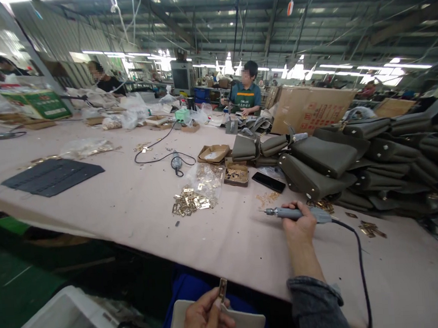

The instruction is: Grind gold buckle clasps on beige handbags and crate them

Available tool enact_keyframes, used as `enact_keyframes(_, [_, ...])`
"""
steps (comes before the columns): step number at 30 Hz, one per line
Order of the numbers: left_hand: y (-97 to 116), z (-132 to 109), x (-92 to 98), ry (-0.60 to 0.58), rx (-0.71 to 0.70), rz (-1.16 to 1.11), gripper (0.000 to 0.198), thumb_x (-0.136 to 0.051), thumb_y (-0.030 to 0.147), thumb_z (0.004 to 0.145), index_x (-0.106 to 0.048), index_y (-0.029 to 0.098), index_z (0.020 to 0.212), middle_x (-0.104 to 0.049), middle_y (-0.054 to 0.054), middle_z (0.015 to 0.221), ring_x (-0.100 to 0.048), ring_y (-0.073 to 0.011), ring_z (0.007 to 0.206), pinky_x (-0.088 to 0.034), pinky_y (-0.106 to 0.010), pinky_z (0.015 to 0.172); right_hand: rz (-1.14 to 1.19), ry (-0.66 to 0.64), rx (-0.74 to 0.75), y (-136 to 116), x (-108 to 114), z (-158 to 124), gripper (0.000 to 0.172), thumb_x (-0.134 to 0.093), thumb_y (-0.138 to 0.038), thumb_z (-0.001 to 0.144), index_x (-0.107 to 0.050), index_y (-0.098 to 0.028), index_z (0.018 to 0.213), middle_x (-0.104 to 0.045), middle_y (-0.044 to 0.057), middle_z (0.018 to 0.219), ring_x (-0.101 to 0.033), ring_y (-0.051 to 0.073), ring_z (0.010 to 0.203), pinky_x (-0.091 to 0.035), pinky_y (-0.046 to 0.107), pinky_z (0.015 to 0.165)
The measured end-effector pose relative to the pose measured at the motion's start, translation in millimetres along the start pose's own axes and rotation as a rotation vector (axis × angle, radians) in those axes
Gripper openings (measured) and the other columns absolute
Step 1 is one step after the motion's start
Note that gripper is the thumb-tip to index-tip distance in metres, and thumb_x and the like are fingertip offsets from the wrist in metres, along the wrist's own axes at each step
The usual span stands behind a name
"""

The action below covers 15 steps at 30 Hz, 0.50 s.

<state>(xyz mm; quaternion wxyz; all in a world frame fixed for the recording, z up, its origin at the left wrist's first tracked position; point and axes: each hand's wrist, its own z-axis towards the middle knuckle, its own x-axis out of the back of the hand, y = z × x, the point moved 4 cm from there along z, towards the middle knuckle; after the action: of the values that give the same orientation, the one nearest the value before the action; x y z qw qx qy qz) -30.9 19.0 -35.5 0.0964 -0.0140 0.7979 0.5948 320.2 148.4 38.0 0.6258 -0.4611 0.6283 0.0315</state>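
Observation:
My right hand [300, 223] rests on the pink table [132, 204] with its fingers wrapped round a grey electric screwdriver [299, 213] whose tip points left; a black cord [360, 264] trails from its rear. Below the table's front edge, my left hand [203, 317] pinches a small gold metal fitting [222, 288] against a pale grey leather piece [247, 325] on my lap. A heap of gold metal fittings [191, 201] lies on the table ahead, left of the screwdriver tip.
Stacked dark grey bags [326, 165] fill the right side. A black phone [268, 182], small cardboard trays [213, 153] of hardware, a second corded tool [176, 162] and dark panels [52, 176] lie on the table. Two people work at the far end. A white bin [61, 322] sits lower left.

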Motion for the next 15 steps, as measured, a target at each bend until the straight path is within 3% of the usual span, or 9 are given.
enact_keyframes(5, [13.8,-10.4,-2.5,-0.067,0.007,0.016,0.046,-0.064,0.049,0.088,-0.073,0.008,0.106,-0.077,-0.013,0.083,-0.075,-0.0208,0.059,-0.060,-0.026,0.054,-0.029,-0.159,-0.045,-15.0,-7.3,-81.1,0.018,-0.060,-0.006,0.074,-0.050,-0.017,0.084,-0.053,-0.001,0.083,-0.051,0.008,0.063,-0.055,0.026,0.063])
enact_keyframes(7, [13.7,-13.0,-2.4,-0.086,0.001,-0.003,0.041,-0.062,0.045,0.089,-0.073,0.006,0.100,-0.077,-0.014,0.084,-0.076,-0.0219,0.062,-0.060,-0.027,0.056,-0.065,-0.228,-0.076,-16.9,-8.8,-118.3,0.018,-0.061,-0.008,0.072,-0.051,-0.017,0.083,-0.052,0.000,0.083,-0.050,0.008,0.063,-0.054,0.026,0.063])
enact_keyframes(11, [10.2,-18.0,-1.9,-0.097,0.030,-0.036,0.037,-0.061,0.041,0.088,-0.072,0.006,0.095,-0.075,-0.012,0.083,-0.076,-0.0217,0.062,-0.059,-0.024,0.053,-0.167,-0.281,-0.146,-10.5,-3.6,-188.9,0.020,-0.066,-0.010,0.070,-0.054,-0.018,0.083,-0.051,-0.001,0.082,-0.049,0.009,0.065,-0.052,0.025,0.063])
enact_keyframes(15, [8.7,-21.5,-2.3,-0.109,0.008,-0.031,0.031,-0.058,0.034,0.089,-0.072,0.007,0.091,-0.075,-0.012,0.081,-0.077,-0.0213,0.063,-0.059,-0.023,0.053,-0.275,-0.309,-0.113,2.9,5.0,-234.8,0.019,-0.070,-0.013,0.071,-0.057,-0.019,0.085,-0.052,-0.001,0.076,-0.049,0.011,0.065,-0.049,0.026,0.062])
